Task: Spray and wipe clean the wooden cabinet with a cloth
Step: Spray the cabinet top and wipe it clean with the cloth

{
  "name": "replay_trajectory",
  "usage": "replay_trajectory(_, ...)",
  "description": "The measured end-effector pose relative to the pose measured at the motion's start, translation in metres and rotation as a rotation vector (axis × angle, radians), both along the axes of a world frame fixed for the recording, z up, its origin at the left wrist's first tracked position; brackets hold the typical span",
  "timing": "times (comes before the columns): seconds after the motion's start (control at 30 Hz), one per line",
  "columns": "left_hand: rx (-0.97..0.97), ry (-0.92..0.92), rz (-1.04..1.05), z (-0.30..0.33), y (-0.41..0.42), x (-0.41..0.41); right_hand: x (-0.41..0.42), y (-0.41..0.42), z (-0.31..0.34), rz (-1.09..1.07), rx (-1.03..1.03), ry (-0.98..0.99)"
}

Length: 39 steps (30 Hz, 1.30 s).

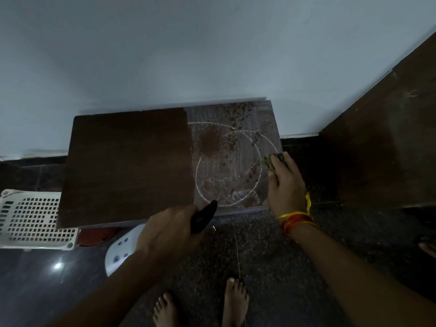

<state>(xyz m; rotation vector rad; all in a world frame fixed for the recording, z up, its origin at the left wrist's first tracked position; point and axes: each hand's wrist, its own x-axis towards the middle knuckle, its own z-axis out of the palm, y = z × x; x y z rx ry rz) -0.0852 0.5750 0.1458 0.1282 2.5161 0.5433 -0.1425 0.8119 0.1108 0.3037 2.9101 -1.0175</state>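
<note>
Now | right hand [286, 185] presses cloth [273, 163] on cabinet [127, 166] | left hand [169, 230] grips bottle [203, 218]

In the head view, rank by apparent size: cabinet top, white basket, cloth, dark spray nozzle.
1. cabinet top
2. white basket
3 and 4. dark spray nozzle and cloth: look alike, both partly hidden by hands, so unranked.
</note>
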Motion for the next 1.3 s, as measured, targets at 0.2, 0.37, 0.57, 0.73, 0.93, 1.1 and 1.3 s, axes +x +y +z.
replay_trajectory(0.2, -0.005, -0.104, -0.005, 0.0, -0.029, 0.01, -0.002, -0.004, 0.003, 0.016, 0.003, -0.022)
replay_trajectory(0.37, 0.001, -0.058, 0.053, 0.004, -0.034, 0.011, -0.005, -0.008, 0.004, 0.025, 0.01, -0.03)
replay_trajectory(0.57, -0.033, -0.087, 0.038, 0.002, -0.034, 0.011, -0.008, -0.01, 0.004, 0.02, 0.025, -0.045)
replay_trajectory(0.73, -0.015, -0.128, 0.002, -0.002, -0.035, 0.015, -0.008, -0.009, 0.003, 0.026, 0.02, -0.031)
replay_trajectory(0.93, 0.04, -0.089, -0.029, -0.004, -0.022, 0.019, -0.005, -0.005, -0.001, 0.023, 0.017, -0.016)
replay_trajectory(1.1, 0.099, 0.006, -0.019, -0.008, 0.002, 0.02, -0.003, 0.001, -0.001, 0.014, 0.02, -0.002)
replay_trajectory(1.3, 0.14, 0.052, -0.002, -0.011, 0.031, 0.01, -0.003, 0.009, 0.001, 0.0, 0.018, 0.016)
